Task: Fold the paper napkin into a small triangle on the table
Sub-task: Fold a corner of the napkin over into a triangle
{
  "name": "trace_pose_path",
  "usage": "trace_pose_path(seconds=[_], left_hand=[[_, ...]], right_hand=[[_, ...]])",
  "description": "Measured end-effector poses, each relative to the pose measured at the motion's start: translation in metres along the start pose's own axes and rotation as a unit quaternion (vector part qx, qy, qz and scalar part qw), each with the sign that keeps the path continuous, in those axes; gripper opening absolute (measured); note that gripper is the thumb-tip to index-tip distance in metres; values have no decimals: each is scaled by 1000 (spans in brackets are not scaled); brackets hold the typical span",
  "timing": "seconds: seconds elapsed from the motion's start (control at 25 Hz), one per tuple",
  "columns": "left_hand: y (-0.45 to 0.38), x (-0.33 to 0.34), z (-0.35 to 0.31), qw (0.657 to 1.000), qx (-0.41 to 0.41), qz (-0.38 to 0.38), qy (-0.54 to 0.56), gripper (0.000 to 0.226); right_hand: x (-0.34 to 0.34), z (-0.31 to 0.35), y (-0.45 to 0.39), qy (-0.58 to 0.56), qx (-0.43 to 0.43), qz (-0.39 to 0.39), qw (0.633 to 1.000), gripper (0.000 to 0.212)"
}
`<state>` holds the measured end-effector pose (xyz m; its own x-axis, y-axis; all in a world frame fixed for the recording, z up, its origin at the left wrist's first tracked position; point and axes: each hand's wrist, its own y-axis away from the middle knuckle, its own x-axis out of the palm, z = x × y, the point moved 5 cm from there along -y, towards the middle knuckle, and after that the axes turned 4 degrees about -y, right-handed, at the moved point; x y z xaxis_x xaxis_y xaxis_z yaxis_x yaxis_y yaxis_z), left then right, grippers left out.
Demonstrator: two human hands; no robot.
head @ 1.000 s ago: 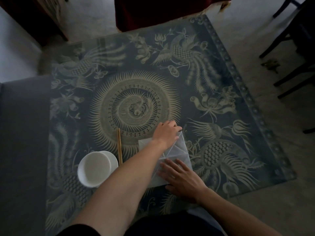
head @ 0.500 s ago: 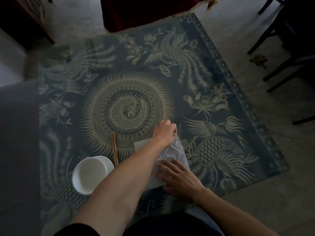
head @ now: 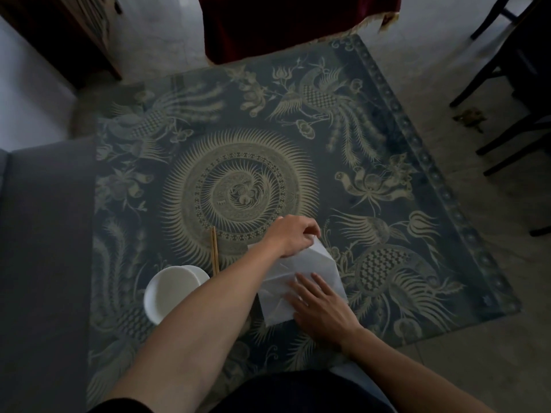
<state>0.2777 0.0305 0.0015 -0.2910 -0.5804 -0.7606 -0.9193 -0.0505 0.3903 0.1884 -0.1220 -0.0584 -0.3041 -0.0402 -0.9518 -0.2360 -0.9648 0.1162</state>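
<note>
A white paper napkin (head: pixel 320 265) lies creased on the patterned table (head: pixel 387 162), near its front edge. My left hand (head: pixel 290 236) reaches across from the left and pinches the napkin's far corner, which is raised off the table. My right hand (head: pixel 319 308) lies flat with fingers spread on the napkin's near part, pressing it down. Both hands hide part of the napkin, so its full outline is unclear.
A white bowl (head: pixel 171 290) stands left of the napkin, partly under my left forearm. A pair of chopsticks (head: pixel 214 253) lies beside it. Dark chair legs (head: pixel 507 120) stand on the floor at the right, and a red-draped piece of furniture (head: pixel 283 22) beyond the far edge.
My left hand has lifted the napkin's far corner and drawn it slightly toward me. My right hand stays pressed on the near part. The camera has shifted a little.
</note>
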Motion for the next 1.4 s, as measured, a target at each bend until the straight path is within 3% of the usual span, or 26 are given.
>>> trace_pose_path(seconds=[0.32,0.76,1.08,1.24,1.4], left_hand=[[48,-19,14,996,12,-61,60,13],[128,31,23,989,23,-142,23,12],[156,64,17,983,43,-162,-81,16],[159,79,23,983,30,-152,-103,16],[159,89,28,982,25,-151,-111,12]], right_hand=[[6,4,0,-19,24,-6,1000,64],[8,9,24,6,-16,-28,999,70],[10,-2,57,18,-55,-19,998,61],[1,0,79,11,-146,-60,987,44],[-24,-4,79,-5,-70,-110,991,45]])
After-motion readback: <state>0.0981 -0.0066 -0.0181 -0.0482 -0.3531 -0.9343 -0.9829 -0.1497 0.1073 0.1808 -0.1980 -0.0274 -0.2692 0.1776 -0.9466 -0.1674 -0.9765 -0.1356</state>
